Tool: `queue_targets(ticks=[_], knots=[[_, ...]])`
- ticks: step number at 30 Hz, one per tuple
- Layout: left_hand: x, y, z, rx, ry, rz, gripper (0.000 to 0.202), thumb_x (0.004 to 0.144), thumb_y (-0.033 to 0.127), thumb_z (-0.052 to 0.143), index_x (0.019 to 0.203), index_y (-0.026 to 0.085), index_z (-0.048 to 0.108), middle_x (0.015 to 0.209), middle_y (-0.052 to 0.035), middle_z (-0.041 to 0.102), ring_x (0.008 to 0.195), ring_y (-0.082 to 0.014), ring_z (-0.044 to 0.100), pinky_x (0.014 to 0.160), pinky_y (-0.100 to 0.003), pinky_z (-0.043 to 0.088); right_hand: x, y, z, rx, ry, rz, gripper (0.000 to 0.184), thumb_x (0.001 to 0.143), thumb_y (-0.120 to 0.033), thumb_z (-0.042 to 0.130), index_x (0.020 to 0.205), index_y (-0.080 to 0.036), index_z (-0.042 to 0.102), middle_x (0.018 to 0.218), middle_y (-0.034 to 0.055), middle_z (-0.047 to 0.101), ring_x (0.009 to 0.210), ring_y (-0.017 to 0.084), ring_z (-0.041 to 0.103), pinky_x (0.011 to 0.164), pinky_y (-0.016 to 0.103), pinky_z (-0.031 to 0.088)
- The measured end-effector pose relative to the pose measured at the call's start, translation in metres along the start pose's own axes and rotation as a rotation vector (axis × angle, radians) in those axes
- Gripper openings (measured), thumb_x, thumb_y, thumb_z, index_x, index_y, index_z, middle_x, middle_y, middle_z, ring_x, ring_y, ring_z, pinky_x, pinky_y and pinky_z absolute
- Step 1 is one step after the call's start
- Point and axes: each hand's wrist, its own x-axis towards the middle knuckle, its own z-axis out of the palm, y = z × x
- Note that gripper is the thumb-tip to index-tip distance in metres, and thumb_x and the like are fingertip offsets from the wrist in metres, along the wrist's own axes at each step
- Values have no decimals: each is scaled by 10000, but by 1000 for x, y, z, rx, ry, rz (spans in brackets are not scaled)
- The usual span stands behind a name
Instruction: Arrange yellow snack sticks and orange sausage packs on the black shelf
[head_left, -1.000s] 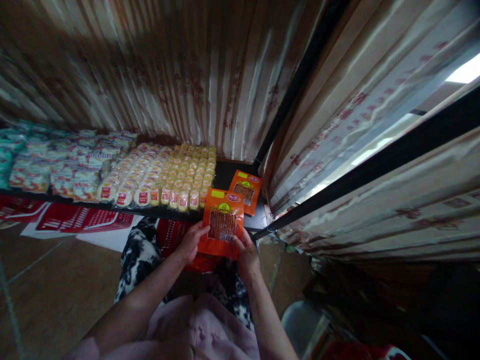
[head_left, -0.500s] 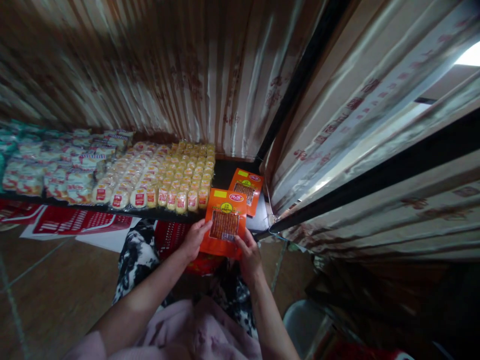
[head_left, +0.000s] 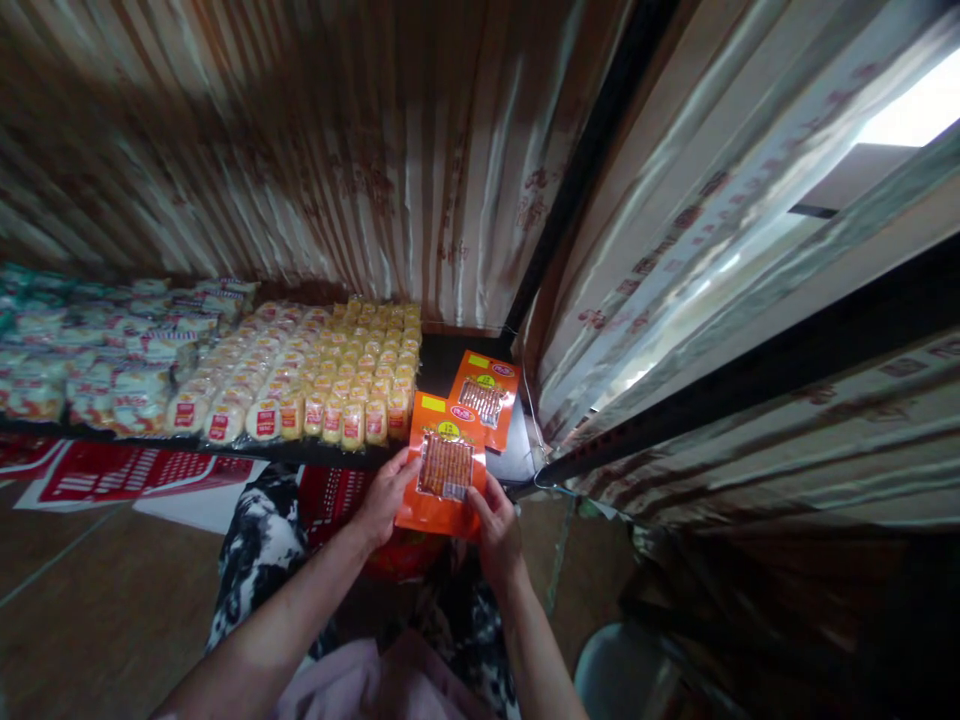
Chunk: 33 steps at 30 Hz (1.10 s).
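An orange snack packet (head_left: 445, 468) with a clear window showing brown strips is held between my two hands over the shelf's front edge. My left hand (head_left: 386, 497) pinches its left side, thumb on the front. On the opposite side, my right hand (head_left: 496, 520) grips the lower right edge. A second orange packet (head_left: 496, 385) of the same kind lies behind it on the dark shelf (head_left: 442, 350), its lower left part covered by the held one. Rows of small yellow wrapped snacks (head_left: 367, 375) stand to the left of both packets.
White wrapped rolls (head_left: 259, 375) and bagged white snacks (head_left: 124, 365) fill the shelf further left. Red baskets (head_left: 127, 470) sit beneath. A dark metal post (head_left: 592, 180) and hanging curtains (head_left: 420, 180) border the back and right. A round pale stool-like object (head_left: 619, 670) is at lower right.
The view has shifted slightly, so the shelf and its goods appear lower and further left. Both hands still hold the same packet, in nearly the same place over the shelf edge.
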Motion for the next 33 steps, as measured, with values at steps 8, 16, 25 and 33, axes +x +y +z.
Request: queue_targets(ticks=[8,16,25,33], knots=[[-3,12,12,74,-27,61,386,744,357,633,1065,147,594,963,-61,692,904,-210,637,833,-340,490,3,-3,4,-4,64,-19,525,709,-396,656,1170,-162,563,1129,95,651,1023,242,607,873,358,498],[-1,15,21,516,8,259,270,819,360,507,944,143,610,903,-43,674,834,-169,608,794,-275,477,8,9,3,-219,134,-32,550,711,-461,632,1149,-132,580,1173,138,608,1055,248,578,899,376,479],[-14,13,40,834,43,378,232,855,285,431,929,158,611,911,-48,661,862,-153,602,826,-258,469,-4,-8,13,-236,38,-25,438,794,-475,540,1102,-177,631,1148,93,643,1094,243,568,965,392,433],[-19,-4,55,898,21,459,346,817,266,502,1127,143,592,1192,-114,597,1116,-204,547,1007,-347,415,-8,1,1,-208,-37,-134,389,841,-501,468,988,-213,684,1041,66,687,1006,213,605,924,358,455]])
